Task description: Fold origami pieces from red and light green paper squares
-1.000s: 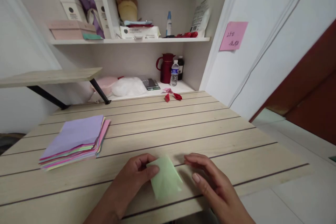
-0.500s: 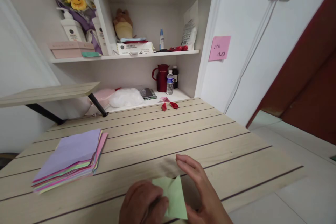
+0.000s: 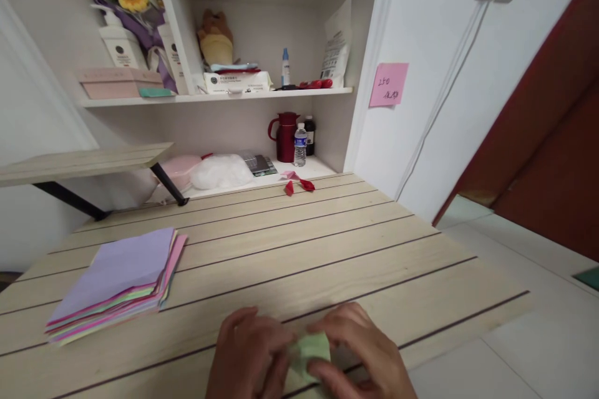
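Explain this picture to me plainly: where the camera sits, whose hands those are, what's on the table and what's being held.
The camera is worn on a person's head, looking forward and down, so the hands at the bottom are that person's own. The left hand and right hand together pinch a small folded green paper over the near edge of the wooden table. A stack of coloured paper sheets lies to the left. Small red and pink folded pieces lie at the far edge, before shelves with bottles and a red jug.

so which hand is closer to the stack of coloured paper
Left. The left hand is at the table's near edge, to the right of the stack of coloured paper and apart from it. The right hand is farther right, beyond the green paper that both hands hold.
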`<state>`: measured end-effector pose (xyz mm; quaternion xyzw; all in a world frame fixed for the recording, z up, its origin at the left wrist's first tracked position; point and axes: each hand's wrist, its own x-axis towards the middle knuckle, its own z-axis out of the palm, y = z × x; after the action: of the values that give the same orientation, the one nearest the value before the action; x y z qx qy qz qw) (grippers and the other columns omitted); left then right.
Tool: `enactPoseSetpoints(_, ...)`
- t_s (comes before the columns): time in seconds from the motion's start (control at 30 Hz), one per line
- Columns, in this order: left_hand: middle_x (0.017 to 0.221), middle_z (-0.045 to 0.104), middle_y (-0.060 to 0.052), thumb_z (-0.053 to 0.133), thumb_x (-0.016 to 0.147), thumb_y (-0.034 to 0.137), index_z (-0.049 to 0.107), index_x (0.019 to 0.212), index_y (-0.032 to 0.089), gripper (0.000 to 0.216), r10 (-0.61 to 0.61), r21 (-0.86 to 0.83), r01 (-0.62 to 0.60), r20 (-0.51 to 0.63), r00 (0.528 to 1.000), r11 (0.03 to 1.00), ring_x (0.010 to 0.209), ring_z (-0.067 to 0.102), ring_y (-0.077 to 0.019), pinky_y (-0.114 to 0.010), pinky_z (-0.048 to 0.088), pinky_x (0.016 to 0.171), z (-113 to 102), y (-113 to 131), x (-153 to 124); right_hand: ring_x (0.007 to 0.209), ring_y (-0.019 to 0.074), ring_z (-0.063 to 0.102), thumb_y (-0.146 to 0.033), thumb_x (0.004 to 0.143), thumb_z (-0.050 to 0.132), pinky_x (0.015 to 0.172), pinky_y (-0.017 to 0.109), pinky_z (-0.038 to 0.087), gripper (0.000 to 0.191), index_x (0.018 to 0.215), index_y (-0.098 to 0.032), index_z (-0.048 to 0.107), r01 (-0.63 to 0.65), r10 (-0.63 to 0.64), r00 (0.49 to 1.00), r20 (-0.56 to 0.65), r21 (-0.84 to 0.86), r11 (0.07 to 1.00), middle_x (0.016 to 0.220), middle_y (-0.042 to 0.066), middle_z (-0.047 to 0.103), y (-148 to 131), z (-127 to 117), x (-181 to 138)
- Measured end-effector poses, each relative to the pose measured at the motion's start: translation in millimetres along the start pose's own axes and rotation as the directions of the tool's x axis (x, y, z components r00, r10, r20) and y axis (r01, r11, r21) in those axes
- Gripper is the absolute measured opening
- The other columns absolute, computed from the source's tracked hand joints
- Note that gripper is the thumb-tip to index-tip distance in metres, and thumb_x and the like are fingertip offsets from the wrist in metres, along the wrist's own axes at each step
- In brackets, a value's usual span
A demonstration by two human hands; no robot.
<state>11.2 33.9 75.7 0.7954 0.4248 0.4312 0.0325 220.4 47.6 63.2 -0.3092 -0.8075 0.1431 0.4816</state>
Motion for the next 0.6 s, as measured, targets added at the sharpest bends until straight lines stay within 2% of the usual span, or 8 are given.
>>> enactPoseSetpoints(0.03,0.076,0.070,0.004,0.061,0.084,0.026,0.067,0.085,0.026,0.006,-0.242,-0.087,0.257,0.146,0.959,0.963,0.069,0.064,-0.0134,-0.026,0.049,0.070,-4,-3,7,0.080,0.0208,0.069,-0.028,0.088,0.065,0.072,0.030,0.057,0.042,0.127,-0.029,0.051,-0.100,0.100,0.995,0.005,0.044,0.994,0.088,0.002,0.069,-2,-4,-3)
enactPoseSetpoints(0.07,0.068,0.065,0.004,0.058,0.085,0.033,0.066,0.080,0.023,0.015,-0.425,-0.135,0.503,0.377,0.823,0.854,0.063,0.059,-0.0134,-0.024,0.045,0.058,-8,-6,15,0.086,0.0223,0.070,-0.036,0.089,0.065,0.076,0.031,0.057,0.053,0.137,-0.028,0.043,-0.191,0.192,0.981,-0.003,0.074,0.979,0.096,0.005,0.070,-4,-10,-6)
enactPoseSetpoints(0.1,0.063,0.059,0.004,0.057,0.083,0.036,0.065,0.081,0.020,0.019,-0.459,-0.121,0.648,0.609,0.646,0.752,0.060,0.055,-0.0133,-0.023,0.040,0.054,-11,-9,22,0.093,0.0241,0.069,-0.041,0.092,0.059,0.082,0.034,0.057,0.057,0.142,-0.026,0.037,-0.230,0.232,0.973,-0.017,0.087,0.969,0.105,0.008,0.069,-4,-15,-9)
enactPoseSetpoints(0.17,0.063,0.057,0.005,0.061,0.078,0.035,0.067,0.078,0.018,0.018,-0.421,-0.110,0.681,0.712,0.563,0.724,0.061,0.052,-0.0118,-0.022,0.038,0.055,-13,-17,36,0.107,0.0258,0.066,-0.039,0.098,0.048,0.089,0.036,0.055,0.045,0.140,-0.025,0.041,-0.208,0.208,0.978,-0.012,0.050,0.977,0.115,0.010,0.067,-2,-26,-11)
enactPoseSetpoints(0.27,0.059,0.055,0.006,0.069,0.070,0.035,0.069,0.071,0.018,0.017,-0.358,-0.081,0.651,0.781,0.512,0.755,0.058,0.050,-0.0116,-0.021,0.034,0.052,-6,-28,52,0.113,0.0254,0.062,-0.024,0.094,0.054,0.092,0.036,0.054,0.025,0.118,-0.027,0.061,0.003,0.006,0.992,0.125,-0.074,0.997,0.118,0.007,0.067,6,-33,-6)
enactPoseSetpoints(0.4,0.067,0.063,0.003,0.075,0.064,0.031,0.074,0.076,0.022,0.015,-0.326,-0.014,0.503,0.746,0.581,0.864,0.069,0.058,-0.0178,-0.027,0.043,0.066,13,-28,58,0.120,0.0256,0.058,-0.014,0.091,0.053,0.097,0.041,0.050,0.035,0.123,-0.027,0.060,0.197,-0.148,0.931,0.333,-0.116,0.974,0.116,0.005,0.070,15,-24,0)
enactPoseSetpoints(0.5,0.110,0.068,-0.005,0.072,0.065,0.015,0.071,0.105,0.025,0.041,-0.324,0.050,0.380,0.634,0.703,0.924,0.105,0.060,-0.0271,-0.040,0.042,0.094,17,-21,52,0.117,0.0237,0.059,-0.007,0.090,0.048,0.094,0.040,0.050,0.049,0.135,-0.026,0.053,0.103,-0.030,0.887,0.460,-0.136,0.985,0.118,0.006,0.070,14,-19,1)
enactPoseSetpoints(0.6,0.147,0.045,-0.015,0.053,0.079,0.005,0.063,0.120,0.021,0.045,-0.365,0.169,0.324,0.436,0.823,0.931,0.136,0.039,-0.0324,-0.056,0.025,0.111,10,-16,39,0.114,0.0216,0.059,-0.006,0.093,0.043,0.094,0.038,0.049,0.044,0.130,-0.026,0.056,-0.027,0.068,0.875,0.479,-0.092,0.995,0.119,0.006,0.068,12,-20,3)
